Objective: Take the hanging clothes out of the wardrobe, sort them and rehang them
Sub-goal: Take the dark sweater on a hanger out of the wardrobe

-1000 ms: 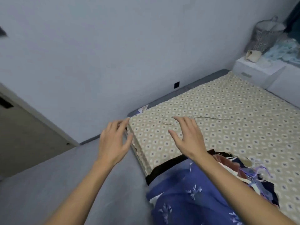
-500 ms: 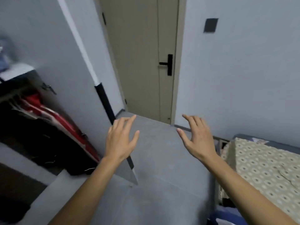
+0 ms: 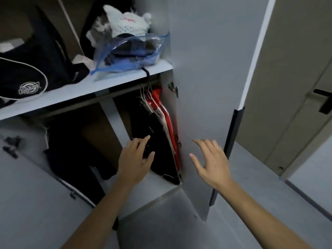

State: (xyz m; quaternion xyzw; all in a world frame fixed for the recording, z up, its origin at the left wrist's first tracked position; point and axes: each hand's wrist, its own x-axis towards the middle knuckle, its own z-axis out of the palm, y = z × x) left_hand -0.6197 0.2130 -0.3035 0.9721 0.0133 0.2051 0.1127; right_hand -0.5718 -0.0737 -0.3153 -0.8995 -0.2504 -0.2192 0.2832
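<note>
— So, why do our hands sit where they do?

— Our left hand (image 3: 135, 159) reaches into the wardrobe (image 3: 195, 69) with fingers spread and nearly straight, its fingertips touching or just short of the black garment (image 3: 158, 141); it has hold of nothing. We judge it is about to gather the hanging clothes (image 3: 159, 126). Our right hand (image 3: 210, 162) hovers in front of the open wardrobe door (image 3: 206, 123), fingers splayed and relaxed, gripping nothing, ready to help.

— And why are the clothes bunched like that?

— They hang from the rail (image 3: 124, 91) under the shelf (image 3: 86, 87), pushed hard against the right end, next to the door hinge (image 3: 173, 89). Packed that tightly, they could probably be taken as one bundle.

— How many do we count?

— We make out one black garment at the front and one red garment (image 3: 168, 123) behind it, with pale hanger edges between. The hooks at the rail suggest perhaps four or five hangers (image 3: 144, 90), but the dim light stops us from counting surely.

— Anything else hanging?

— One dark garment (image 3: 68, 151) in the left section, well apart from the bunch.

— And on the shelf?

— One clear zip bag (image 3: 129, 54) of folded clothes at its right end, one white knitted hat (image 3: 125, 26) on top, and one black bag (image 3: 23, 76) at the left edge.
</note>
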